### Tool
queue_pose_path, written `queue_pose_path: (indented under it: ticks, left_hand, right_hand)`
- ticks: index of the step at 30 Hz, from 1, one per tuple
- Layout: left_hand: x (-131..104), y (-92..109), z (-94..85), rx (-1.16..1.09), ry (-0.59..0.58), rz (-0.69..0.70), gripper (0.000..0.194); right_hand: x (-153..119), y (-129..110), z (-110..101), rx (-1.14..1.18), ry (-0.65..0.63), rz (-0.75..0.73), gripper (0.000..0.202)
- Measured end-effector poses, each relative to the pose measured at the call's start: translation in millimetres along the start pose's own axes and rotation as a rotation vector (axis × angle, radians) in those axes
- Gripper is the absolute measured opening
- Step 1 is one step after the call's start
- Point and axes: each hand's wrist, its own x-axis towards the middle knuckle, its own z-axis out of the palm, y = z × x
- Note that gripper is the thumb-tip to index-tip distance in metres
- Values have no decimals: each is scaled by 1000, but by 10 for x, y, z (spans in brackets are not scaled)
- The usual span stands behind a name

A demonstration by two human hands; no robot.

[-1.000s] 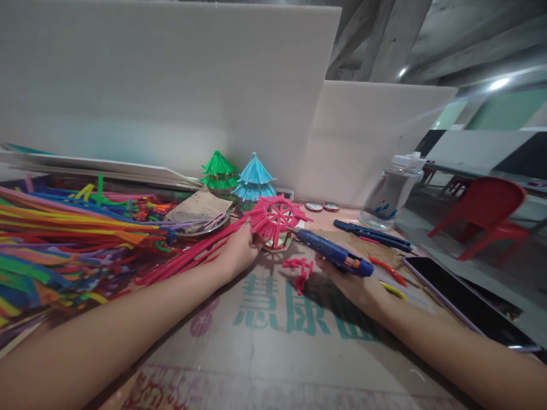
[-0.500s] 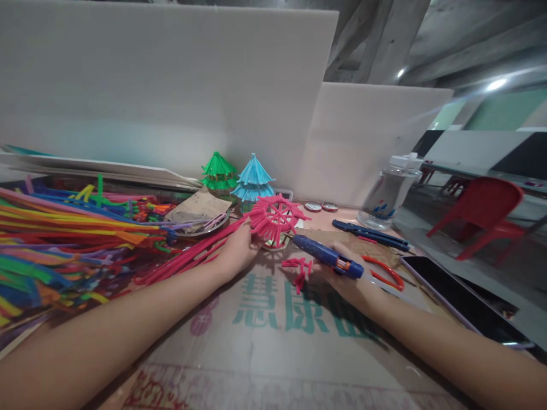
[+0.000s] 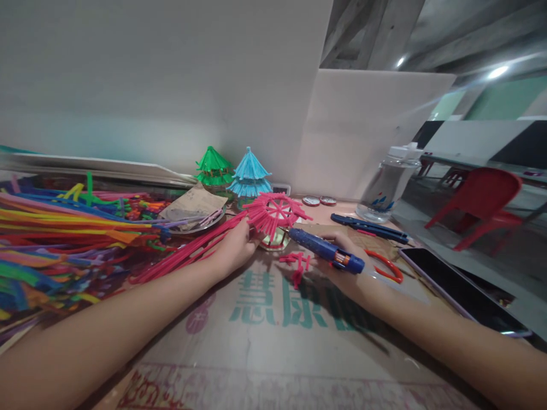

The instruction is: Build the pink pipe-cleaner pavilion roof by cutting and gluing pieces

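Observation:
Pinched in my left hand [image 3: 238,244] is the left edge of a pink wheel-shaped piece [image 3: 278,212] made of pipe cleaners, with spokes and a fringed rim. My right hand [image 3: 344,259] is wrapped round a blue glue gun [image 3: 327,249], whose tip points left and sits close to the lower right edge of the pink piece; whether they touch I cannot tell. Short pink pieces [image 3: 296,267] lie on the cardboard between my hands. A small pale dish [image 3: 274,240] shows below the pink piece. Long pink pipe cleaners [image 3: 179,259] lie beside my left forearm.
Many coloured pipe cleaners [image 3: 77,228] fill the left side. Behind stand a green roofed model [image 3: 213,168] and a blue one [image 3: 250,173]. To the right are a water bottle [image 3: 387,185], a dark blue cutter [image 3: 370,228], orange-handled scissors [image 3: 391,273] and a phone [image 3: 461,290].
The view has shifted slightly. The pink piece is tilted differently in my left hand, and more of the dish beneath it shows. The glue gun remains near its edge.

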Motion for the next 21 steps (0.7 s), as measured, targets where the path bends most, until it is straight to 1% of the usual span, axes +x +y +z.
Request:
queue_pose_path:
  ticks: [3,7,10,12,16,18,21]
  left_hand:
    - [-13,14,-10,12,-27,-52,11]
    - [-7,18,-27,-55,-31,8,17]
    - [14,16,-39,-41,10,36,30]
    - [30,11,-40,-50,47,31,37]
    - [56,0,-36,-75,107,8,40]
    - [64,-3,-42,-74,138,-4,41]
    - [71,-7,-59,-74,175,-15,44]
  right_hand:
    - [45,-95,-82,41,-15,-24,26]
    - [79,-206,-180,57,-75,-41,20]
    - [71,-222,-187,65,-81,-55,16]
    - [63,-219,-167,87,-76,-72,17]
    - [60,-241,-157,108,-78,-77,17]
    - [65,-259,-180,85,-85,-59,15]
    - [79,-259,-224,13,-57,-62,17]
